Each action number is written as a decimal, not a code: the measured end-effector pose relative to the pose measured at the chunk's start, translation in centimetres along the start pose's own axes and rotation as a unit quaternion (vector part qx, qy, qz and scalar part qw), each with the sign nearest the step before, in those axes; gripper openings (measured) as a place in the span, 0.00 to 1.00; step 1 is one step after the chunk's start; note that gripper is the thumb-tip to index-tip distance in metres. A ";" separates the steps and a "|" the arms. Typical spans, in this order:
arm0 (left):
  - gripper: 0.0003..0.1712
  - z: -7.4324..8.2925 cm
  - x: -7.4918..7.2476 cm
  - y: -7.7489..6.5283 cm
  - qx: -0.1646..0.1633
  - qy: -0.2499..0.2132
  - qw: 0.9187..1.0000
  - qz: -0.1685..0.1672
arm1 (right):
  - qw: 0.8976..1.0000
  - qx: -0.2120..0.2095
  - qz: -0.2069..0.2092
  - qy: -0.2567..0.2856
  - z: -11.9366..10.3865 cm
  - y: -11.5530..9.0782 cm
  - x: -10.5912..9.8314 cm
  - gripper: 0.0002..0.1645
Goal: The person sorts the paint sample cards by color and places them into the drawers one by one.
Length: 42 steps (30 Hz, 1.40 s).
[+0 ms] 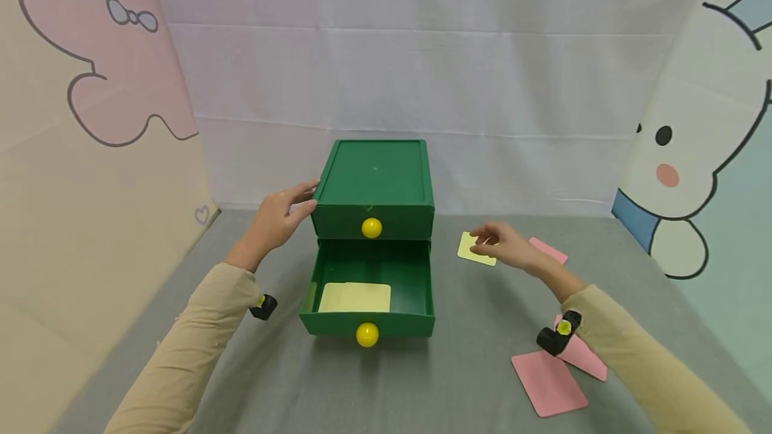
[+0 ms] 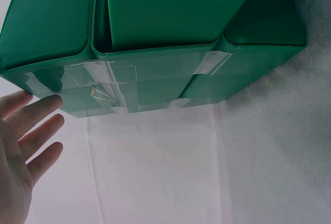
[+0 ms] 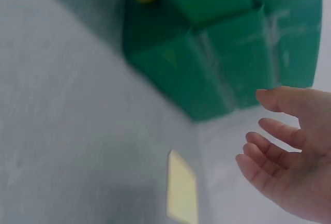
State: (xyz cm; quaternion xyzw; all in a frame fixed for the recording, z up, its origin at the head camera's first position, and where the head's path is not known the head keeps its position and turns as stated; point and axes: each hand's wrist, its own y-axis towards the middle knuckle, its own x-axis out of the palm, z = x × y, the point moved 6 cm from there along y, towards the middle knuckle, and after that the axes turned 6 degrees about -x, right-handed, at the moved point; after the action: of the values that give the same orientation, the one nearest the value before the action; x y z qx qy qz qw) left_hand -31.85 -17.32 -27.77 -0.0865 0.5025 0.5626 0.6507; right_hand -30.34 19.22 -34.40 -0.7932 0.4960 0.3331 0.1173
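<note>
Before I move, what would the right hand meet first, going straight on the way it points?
Most likely the right side of the green drawer unit. The yellow card by the right hand looks lower, though depth is hard to judge.

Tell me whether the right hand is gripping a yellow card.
No, in the right wrist view the yellow card lies on the gray tabletop, apart from the right hand.

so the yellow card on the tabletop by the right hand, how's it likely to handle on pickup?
Probably fairly stiff: the yellow card lies flat with no visible curl. Likely light, since it looks thin. Pushed, it would probably slide rather than tip, lying flat on the grey tabletop.
</note>
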 end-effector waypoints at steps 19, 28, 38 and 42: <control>0.25 -0.1 0.1 0.1 0.001 -0.002 1.000 0.001 | 0.989 0.118 0.068 -0.061 12.0 1.0 0.2 0.36; 0.24 -0.2 0.1 0.1 0.002 -0.004 1.000 0.005 | 0.986 0.101 0.066 -0.117 13.2 2.0 0.2 0.35; 0.25 0.0 0.0 0.0 0.000 0.001 1.000 0.002 | 0.978 0.107 0.048 -0.173 13.6 2.8 0.4 0.41; 0.25 0.0 0.0 0.1 -0.001 -0.003 1.000 0.002 | 0.980 0.124 0.046 -0.147 13.6 2.7 0.3 0.45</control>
State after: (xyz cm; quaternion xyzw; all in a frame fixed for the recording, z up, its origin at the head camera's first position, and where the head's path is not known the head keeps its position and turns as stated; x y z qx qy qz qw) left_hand -31.94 -17.29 -27.75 -0.0847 0.5004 0.5643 0.6512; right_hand -38.20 24.77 -44.40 -0.6912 0.5469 0.3872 0.2705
